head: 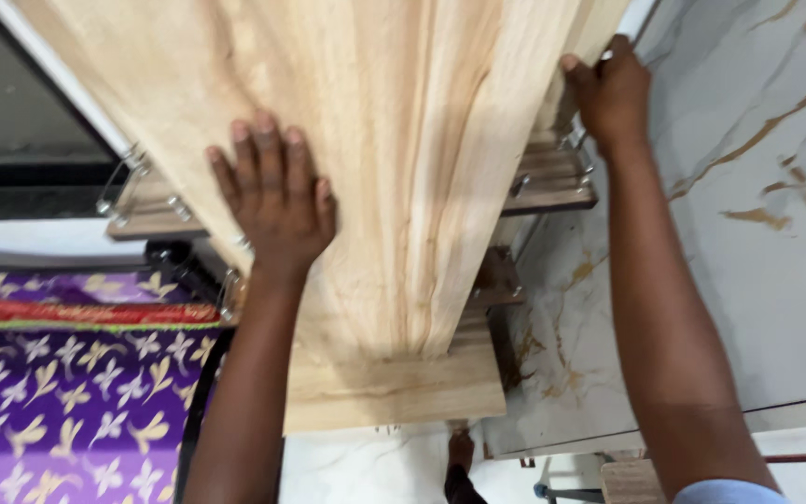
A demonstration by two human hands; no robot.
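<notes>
The left hand lies flat on the broad face of a pale wooden panel, palm down, and its fingers are stretched out close together, pressed on the wood and not curled around anything. The right hand is at the right edge of the same panel, higher in the view; its fingers wrap around the edge and the thumb lies on the front side, so it grips the board. The panel fills the middle of the view and runs from the top down to a wider wooden base, which it meets near the lower centre. On both sides of the panel small wooden shelves with thin metal rails stick out, one on the left and one on the right, and a further shelf sits lower on each side. To the right of the panel there is a white marble surface with brown and gold veins. At the lower left lies a purple cloth with a pale flower pattern and a red border. Below the base a small part of another person is visible, but I cannot tell what it does.
</notes>
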